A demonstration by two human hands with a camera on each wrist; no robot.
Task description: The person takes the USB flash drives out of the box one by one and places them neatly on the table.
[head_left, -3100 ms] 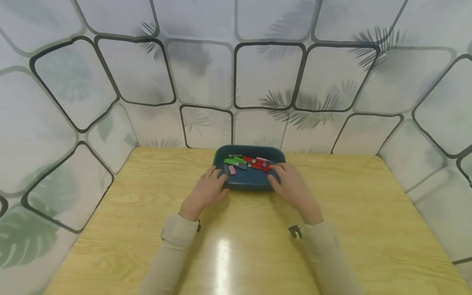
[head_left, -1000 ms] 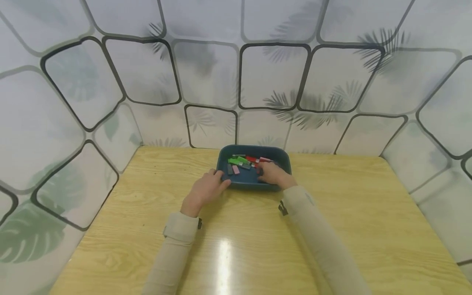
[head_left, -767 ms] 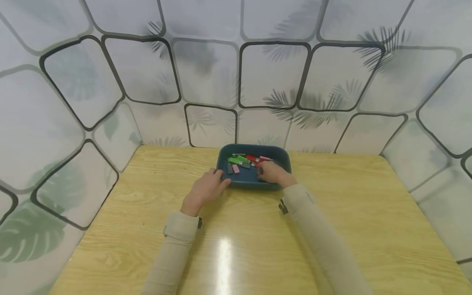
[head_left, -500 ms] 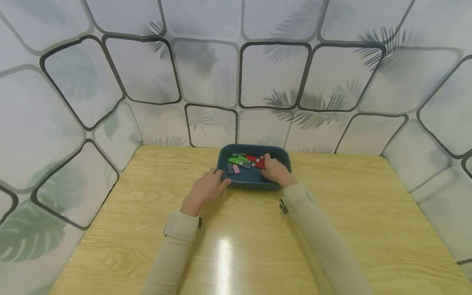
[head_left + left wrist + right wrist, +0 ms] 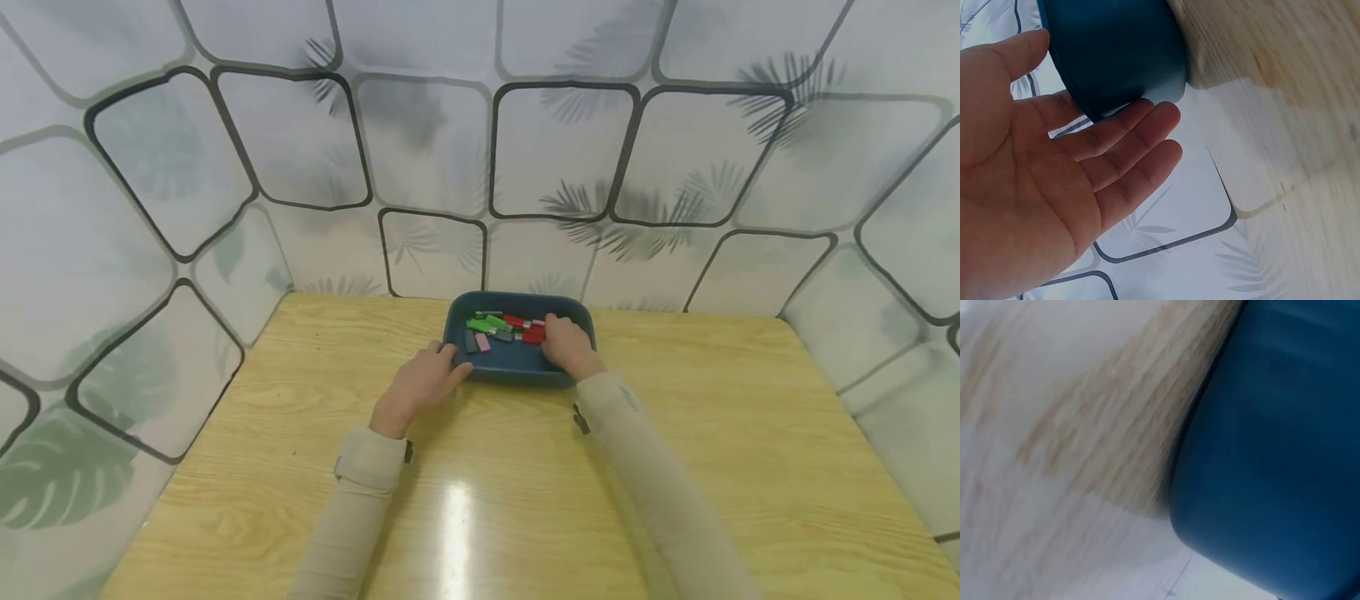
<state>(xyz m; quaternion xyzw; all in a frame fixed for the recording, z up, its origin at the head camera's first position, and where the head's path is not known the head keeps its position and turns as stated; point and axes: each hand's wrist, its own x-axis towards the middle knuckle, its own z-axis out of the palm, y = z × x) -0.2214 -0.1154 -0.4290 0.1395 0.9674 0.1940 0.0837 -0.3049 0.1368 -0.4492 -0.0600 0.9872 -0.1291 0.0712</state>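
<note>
A dark blue tray (image 5: 513,377) stands by the back wall, holding several small USB flash drives in a loose group. Green flash drives (image 5: 486,324) lie left, red ones (image 5: 533,336) right; a pink one (image 5: 483,342) and a dark grey one (image 5: 471,342) lie nearer the left front. My left hand (image 5: 422,382) touches the tray's left front corner, thumb at the rim, fingers fairly straight along the outside wall in the left wrist view. My right hand (image 5: 568,346) reaches inside at the right end of the red drives. Its fingertips are hidden, so I cannot tell whether it pinches one.
The tray sits on a wooden table (image 5: 300,500) with patterned panels (image 5: 435,167) behind and on both sides. In the right wrist view only the tray's outer wall (image 5: 1266,444) and the tabletop (image 5: 1085,444) show.
My right hand has moved from the tray's right rim in over the red flash drives, then slightly back to the right, uncovering the red ones. The left hand stays at the corner.
</note>
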